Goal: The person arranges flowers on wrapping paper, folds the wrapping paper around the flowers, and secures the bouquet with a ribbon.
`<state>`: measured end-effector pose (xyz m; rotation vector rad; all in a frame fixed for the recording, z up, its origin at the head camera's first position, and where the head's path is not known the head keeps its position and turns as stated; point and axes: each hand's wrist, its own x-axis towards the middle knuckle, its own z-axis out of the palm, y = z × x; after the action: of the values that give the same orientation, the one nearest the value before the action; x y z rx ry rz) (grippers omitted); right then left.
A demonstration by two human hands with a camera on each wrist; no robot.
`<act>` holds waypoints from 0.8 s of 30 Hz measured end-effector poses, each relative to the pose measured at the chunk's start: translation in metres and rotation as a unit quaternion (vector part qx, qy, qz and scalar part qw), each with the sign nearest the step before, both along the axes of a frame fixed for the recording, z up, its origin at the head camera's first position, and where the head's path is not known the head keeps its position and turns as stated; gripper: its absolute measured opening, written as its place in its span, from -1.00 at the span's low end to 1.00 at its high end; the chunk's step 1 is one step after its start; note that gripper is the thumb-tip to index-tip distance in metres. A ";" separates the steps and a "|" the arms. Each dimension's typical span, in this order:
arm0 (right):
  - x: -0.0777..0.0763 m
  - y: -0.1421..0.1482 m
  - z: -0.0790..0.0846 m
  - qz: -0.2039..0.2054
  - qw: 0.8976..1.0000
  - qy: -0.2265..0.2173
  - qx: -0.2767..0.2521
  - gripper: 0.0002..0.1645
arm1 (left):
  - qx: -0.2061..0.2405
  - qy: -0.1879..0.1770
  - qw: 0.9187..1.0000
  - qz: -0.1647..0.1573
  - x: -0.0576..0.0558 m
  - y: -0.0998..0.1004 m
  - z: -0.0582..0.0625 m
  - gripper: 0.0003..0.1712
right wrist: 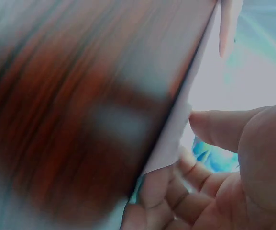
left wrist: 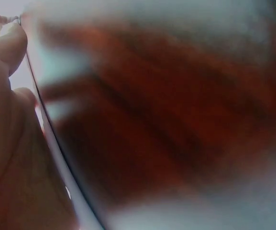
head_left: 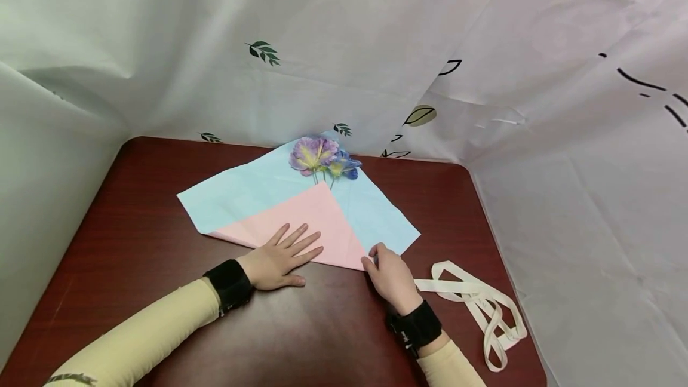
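A sheet of wrapping paper, light blue (head_left: 247, 190) on one face, lies on the table with its near part folded up as a pink flap (head_left: 317, 208). My left hand (head_left: 274, 261) rests flat on the flap, fingers spread. At the flap's right corner my right hand (head_left: 391, 279) pinches the paper; the right wrist view shows the thumb (right wrist: 219, 127) on one side of the paper edge (right wrist: 173, 143) and curled fingers at the other. A purple flower (head_left: 309, 154) and a blue flower (head_left: 349, 167) lie on the blue face, their lower stems hidden beneath the flap.
A loosely looped white ribbon (head_left: 430, 285) lies right of my right hand on the dark red-brown table (head_left: 118, 243). Pale cloth (head_left: 333, 28) with leaf prints hangs behind the table and at both sides. Much of the left wrist view is blurred.
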<state>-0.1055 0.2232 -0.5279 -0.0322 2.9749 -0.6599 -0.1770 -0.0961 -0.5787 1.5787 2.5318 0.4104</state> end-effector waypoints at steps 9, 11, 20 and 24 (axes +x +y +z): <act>0.027 -0.043 0.010 0.135 0.982 0.056 0.119 0.00 | -0.024 -0.006 1.000 0.003 -0.001 0.003 0.003 -0.06; 0.031 -0.053 0.011 0.194 0.974 0.025 0.114 0.01 | -0.028 -0.010 1.000 0.007 -0.001 0.003 0.004 -0.07; 0.030 -0.053 -0.005 0.217 0.970 -0.069 0.089 -0.03 | -0.026 -0.095 0.995 0.014 0.003 0.000 0.023 -0.03; 0.027 -0.043 -0.012 0.198 0.974 -0.085 0.069 -0.04 | -0.028 -0.109 0.993 0.023 0.006 -0.010 0.038 -0.05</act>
<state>-0.0781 0.1802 -0.5396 -0.5162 2.7196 -0.3839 -0.1713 -0.1062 -0.5407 1.3757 2.3965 0.4832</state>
